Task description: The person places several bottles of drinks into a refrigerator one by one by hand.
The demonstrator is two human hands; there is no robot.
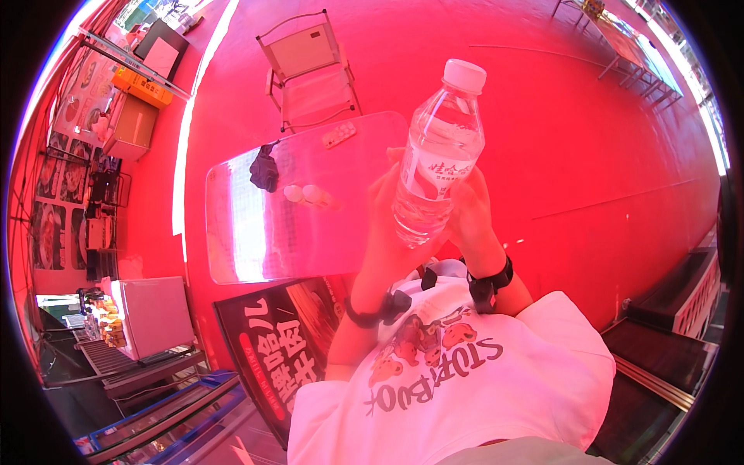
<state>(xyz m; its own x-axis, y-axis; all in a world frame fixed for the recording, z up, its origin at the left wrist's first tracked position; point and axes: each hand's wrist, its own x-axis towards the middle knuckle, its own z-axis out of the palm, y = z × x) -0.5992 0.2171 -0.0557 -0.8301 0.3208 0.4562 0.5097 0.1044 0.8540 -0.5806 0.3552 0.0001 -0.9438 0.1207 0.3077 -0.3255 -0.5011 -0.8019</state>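
A clear plastic water bottle (444, 128) with a white cap and a printed label is held up in front of my chest, leaning a little to the right. Clear liquid fills much of it, and the cap is on. My left hand (383, 203) grips its left side and lower part. On the other side, my right hand (471, 203) wraps round the label's right edge. Both wrists wear dark bands. Beyond my left hand is a low table (232, 174) with a glossy top, carrying a crumpled dark cloth or bag (265, 168), small rounded pale objects (302, 194) and a phone-like patterned object (339, 135).
A folding fabric chair (314, 75) stands behind the table. A printed signboard (285, 349) leans near my left side. Further left are a white box-like appliance (157, 317) on a slatted stand and a cardboard box (132, 125). Dark counters (657, 360) lie at right.
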